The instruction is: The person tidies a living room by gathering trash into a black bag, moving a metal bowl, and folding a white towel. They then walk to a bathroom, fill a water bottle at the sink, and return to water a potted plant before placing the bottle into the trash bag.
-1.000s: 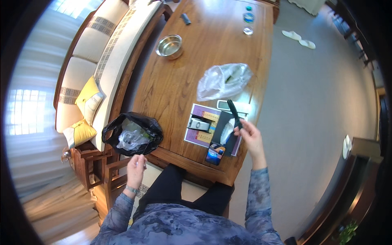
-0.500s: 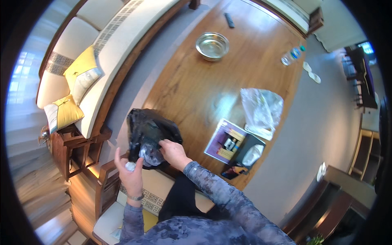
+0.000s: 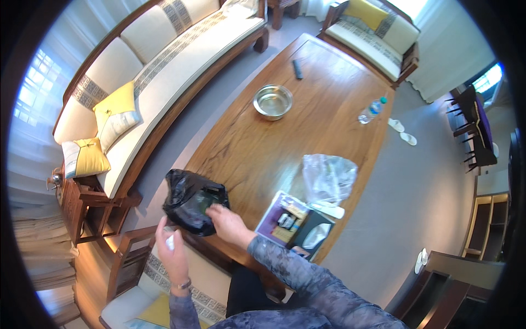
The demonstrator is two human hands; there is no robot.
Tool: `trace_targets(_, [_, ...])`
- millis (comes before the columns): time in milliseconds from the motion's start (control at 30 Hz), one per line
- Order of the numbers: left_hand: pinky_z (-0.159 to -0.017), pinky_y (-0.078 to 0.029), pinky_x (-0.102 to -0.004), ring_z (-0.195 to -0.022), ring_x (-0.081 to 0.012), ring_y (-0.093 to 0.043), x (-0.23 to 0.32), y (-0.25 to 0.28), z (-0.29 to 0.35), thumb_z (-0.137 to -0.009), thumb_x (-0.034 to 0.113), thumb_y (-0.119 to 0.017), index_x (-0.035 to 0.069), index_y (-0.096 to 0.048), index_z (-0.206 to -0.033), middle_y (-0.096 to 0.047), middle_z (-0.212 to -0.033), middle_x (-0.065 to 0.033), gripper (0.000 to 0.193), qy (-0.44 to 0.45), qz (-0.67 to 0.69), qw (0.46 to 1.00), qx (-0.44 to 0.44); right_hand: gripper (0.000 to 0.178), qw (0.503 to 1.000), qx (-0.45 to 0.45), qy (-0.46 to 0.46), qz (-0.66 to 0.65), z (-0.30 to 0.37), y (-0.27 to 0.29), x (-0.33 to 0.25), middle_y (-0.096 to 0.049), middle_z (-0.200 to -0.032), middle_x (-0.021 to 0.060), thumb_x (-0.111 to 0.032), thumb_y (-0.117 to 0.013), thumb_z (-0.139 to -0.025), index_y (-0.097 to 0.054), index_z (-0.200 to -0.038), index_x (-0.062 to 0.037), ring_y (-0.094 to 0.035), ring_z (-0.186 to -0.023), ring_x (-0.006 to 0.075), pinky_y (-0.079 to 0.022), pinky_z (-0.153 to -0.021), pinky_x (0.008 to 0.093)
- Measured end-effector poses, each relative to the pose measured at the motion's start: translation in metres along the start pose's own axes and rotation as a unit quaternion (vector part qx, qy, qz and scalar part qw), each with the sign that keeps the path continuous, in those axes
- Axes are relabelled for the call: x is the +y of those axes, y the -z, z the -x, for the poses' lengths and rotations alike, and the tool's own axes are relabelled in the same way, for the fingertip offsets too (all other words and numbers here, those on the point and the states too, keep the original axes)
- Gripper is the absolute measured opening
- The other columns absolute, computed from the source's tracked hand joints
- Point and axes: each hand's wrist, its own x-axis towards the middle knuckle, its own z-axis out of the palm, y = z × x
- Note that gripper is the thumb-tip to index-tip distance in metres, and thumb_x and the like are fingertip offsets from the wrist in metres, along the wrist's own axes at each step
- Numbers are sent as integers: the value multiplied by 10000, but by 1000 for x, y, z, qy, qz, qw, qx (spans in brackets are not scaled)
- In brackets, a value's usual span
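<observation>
A black plastic bag (image 3: 189, 205) lies crumpled over the near left corner of the wooden table, with something dark green and glossy showing in its mouth. The fingers of my right hand (image 3: 229, 223) are bent together at that mouth, slightly blurred, and what they pinch is hidden. To the left of the bag, beyond the table edge, is my left hand (image 3: 173, 256). It is closed around a small white object (image 3: 170, 242), partly covered by the thumb and fingers.
On the wooden table (image 3: 257, 159) are a metal bowl (image 3: 273, 102), a remote (image 3: 297, 69), a water bottle (image 3: 371, 111), a clear plastic bag (image 3: 329, 176), a purple booklet (image 3: 282, 216) and a dark tissue box (image 3: 310, 233). A long sofa (image 3: 181, 71) runs along the left.
My view has tilted up, showing more of the far room. My right hand has shifted at the bag's mouth, and the clear bulge there no longer shows. The left hand still keeps the white object.
</observation>
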Motion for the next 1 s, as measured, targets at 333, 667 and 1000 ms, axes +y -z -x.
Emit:
trace_targets(333, [-668,-401,-218,-740,-66,-443,32,-63,239,-993,112,-477,25,-566,-1264,-474,-866,19,298,149,50,986,-61,205,972,43,-164,-161,241,228,74,-691,-1027,152,-47,-593,-911,-662,-1103,-34,-677,-920,284,-530,-808,336])
trace_targets(667, [-679,-401,-214,-737,-64,-445,13,-89,295,-1019,122,-443,16,-568,-1230,-467,-823,23,268,209,182,959,-64,225,945,70,-269,-172,276,298,107,-676,-937,60,-54,-501,-979,-650,-1141,-3,-649,-769,131,-526,-708,266])
trace_targets(1000, [-629,-386,-209,-679,-58,-452,-34,-126,347,-1023,173,-457,24,-592,-1187,-472,-742,23,260,320,208,924,-8,497,942,-140,-203,227,234,267,208,-623,-1071,188,-159,-696,-790,-576,-1246,0,-604,-1032,360,-500,-878,442])
